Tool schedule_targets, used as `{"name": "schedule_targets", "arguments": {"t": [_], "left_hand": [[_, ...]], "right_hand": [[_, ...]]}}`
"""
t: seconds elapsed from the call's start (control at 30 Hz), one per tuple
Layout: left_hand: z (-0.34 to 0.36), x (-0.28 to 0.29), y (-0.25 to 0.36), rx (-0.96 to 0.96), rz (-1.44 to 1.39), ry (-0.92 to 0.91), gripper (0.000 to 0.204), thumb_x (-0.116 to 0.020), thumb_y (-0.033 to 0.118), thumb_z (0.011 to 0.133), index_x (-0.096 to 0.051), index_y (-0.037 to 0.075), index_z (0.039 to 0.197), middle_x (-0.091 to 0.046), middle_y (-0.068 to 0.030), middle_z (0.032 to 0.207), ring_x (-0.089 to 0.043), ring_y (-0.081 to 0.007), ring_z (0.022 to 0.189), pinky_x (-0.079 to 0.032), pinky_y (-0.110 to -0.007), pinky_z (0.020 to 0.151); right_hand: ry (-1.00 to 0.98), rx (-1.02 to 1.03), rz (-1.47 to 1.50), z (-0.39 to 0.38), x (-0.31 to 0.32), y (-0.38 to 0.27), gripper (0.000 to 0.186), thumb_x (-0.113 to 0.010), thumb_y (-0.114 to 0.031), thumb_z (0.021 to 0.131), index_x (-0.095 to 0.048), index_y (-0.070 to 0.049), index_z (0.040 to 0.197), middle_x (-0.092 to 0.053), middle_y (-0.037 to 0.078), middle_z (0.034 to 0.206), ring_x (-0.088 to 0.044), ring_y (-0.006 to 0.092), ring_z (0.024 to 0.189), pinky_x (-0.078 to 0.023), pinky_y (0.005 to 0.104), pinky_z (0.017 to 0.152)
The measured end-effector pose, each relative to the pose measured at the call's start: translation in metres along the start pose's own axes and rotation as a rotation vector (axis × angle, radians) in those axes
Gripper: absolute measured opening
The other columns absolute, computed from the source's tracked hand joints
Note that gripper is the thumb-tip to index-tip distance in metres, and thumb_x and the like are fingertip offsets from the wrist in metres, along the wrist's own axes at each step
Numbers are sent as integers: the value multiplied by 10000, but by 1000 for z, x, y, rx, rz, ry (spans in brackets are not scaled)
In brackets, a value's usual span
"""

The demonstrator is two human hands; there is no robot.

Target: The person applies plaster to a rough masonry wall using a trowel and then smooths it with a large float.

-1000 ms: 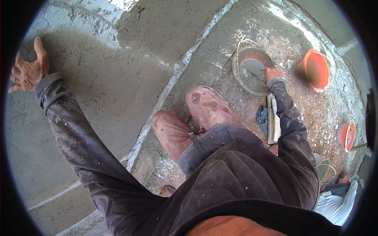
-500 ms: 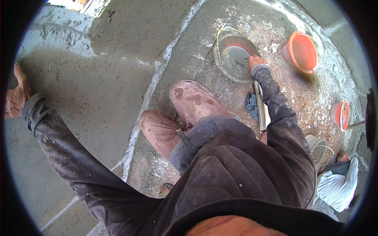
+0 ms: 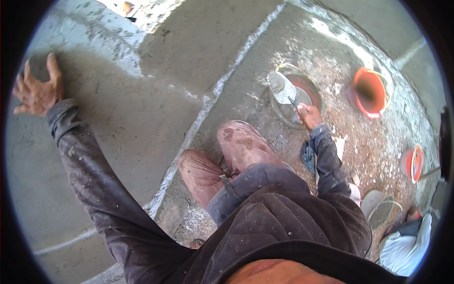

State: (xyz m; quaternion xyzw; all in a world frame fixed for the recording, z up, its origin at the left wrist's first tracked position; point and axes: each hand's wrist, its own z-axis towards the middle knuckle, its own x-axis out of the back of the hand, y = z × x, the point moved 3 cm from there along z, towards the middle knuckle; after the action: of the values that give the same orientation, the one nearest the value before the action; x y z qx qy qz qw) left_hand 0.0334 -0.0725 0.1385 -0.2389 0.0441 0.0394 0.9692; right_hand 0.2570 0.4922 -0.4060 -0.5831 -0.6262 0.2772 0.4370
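In my right hand (image 3: 309,116) is a trowel (image 3: 282,88), gripped by its handle. Wet grey mortar coats its blade. The blade is above the rim of a mortar bucket (image 3: 318,94) that has a reddish inner wall, a crusted outside and a yellowish handle. Grey mortar shows inside this bucket. My left hand (image 3: 40,88) is spread at the far left with its fingers apart and nothing in it. It appears to rest against the grey plastered surface (image 3: 127,123).
An orange bucket (image 3: 371,94) stands right of the mortar bucket, and a smaller red one (image 3: 413,163) farther right. Near my right side are a grey bucket (image 3: 378,208) and another person in a white garment (image 3: 405,248). Rubble (image 3: 364,146) litters the ground.
My right hand has drawn the trowel up out of the bucket, and mortar now shows on the blade. My left hand's fingers have come into fuller view, and the whole view has shifted.
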Motion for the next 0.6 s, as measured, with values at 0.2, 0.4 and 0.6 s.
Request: {"name": "schedule_targets", "arguments": {"t": [0.2, 0.4, 0.6], "left_hand": [[-6, -1, -7, 44, -81, -34, 757, -684, 752, 862, -561, 345, 1488, -475, -96, 1618, -300, -401, 1574, -69, -782, 1222], [-5, 1, -4, 45, -110, -42, 761, -663, 750, 874, -537, 352, 1511, -453, -105, 1631, -277, -396, 1585, -45, -775, 1230], [-5, 2, -4, 36, -125, -41, 754, -660, 745, 878, -531, 359, 1514, -446, -96, 1638, -271, -397, 1587, -46, -770, 1232]], "right_hand": [[89, 644, 840, -28, -88, -169, 399, -558, -230, 1076, -531, 11, 1393, -640, 65, 950, -641, 134, 776, -543, 277, 651], [894, 1080, 506, -58, -126, -267, 365, -612, -98, 1043, -424, 26, 1331, -609, 119, 1028, -649, 181, 829, -561, 308, 749], [50, 787, 83, -73, -295, -296, 215, -616, -159, 1016, -499, -51, 1160, -629, 188, 961, -701, 367, 864, -561, 476, 760]]}}
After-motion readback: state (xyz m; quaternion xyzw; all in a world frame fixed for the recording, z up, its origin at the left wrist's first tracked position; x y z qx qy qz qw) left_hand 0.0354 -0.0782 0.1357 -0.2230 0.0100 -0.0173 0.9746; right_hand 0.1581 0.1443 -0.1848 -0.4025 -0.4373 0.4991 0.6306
